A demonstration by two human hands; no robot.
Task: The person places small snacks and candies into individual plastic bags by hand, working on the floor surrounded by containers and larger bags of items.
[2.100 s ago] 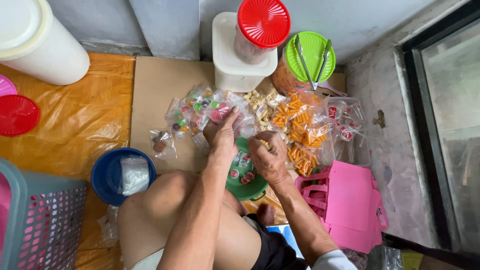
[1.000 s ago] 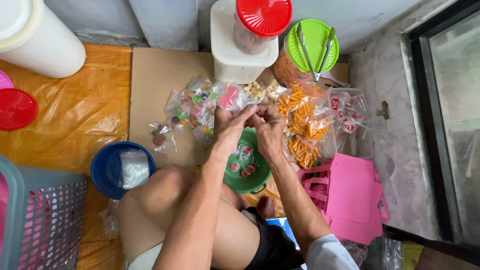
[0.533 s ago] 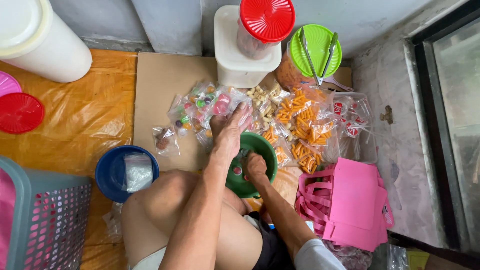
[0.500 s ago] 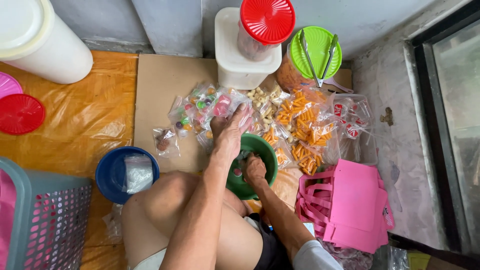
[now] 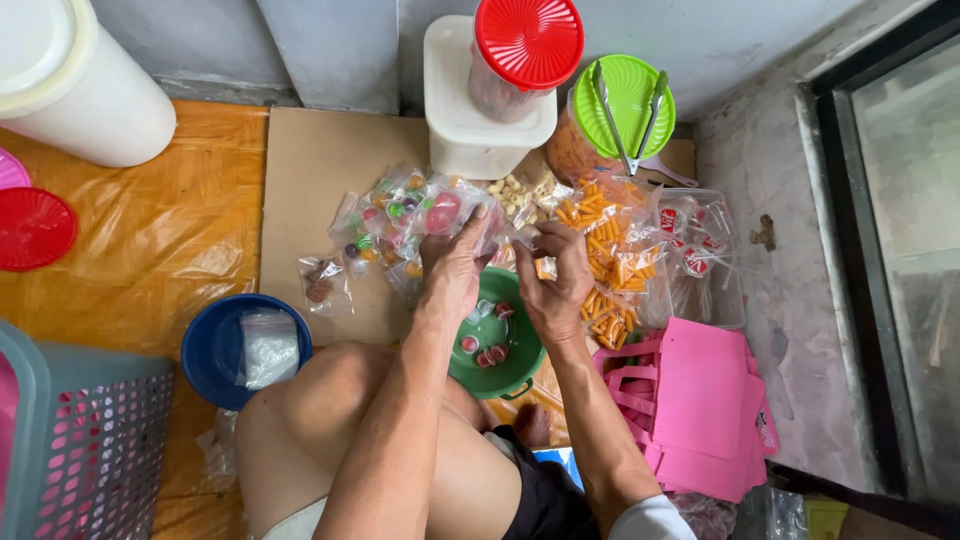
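Observation:
I sit on the floor with my knees up. My left hand (image 5: 452, 262) holds the mouth of a small clear plastic bag (image 5: 490, 235) above a green bowl (image 5: 515, 365). My right hand (image 5: 555, 280) pinches small sweets at the bag's opening. Several small red sweets lie in the green bowl, between my hands and legs. Beyond my hands lie filled clear bags of coloured candies (image 5: 395, 215) and of orange snack sticks (image 5: 605, 255), on a sheet of cardboard (image 5: 310, 180).
A red-lidded jar (image 5: 525, 45) on a white tub (image 5: 455, 120); green-lidded jar with tongs (image 5: 625, 105). Blue bowl with plastic bags (image 5: 215, 350) and laundry basket (image 5: 75, 440) at left. Pink bags (image 5: 700, 410) at right. White bucket (image 5: 70, 75), red lid (image 5: 30, 225).
My right hand rose out of the green bowl with sweets and came up to the bag that my left hand holds. My left hand stayed put.

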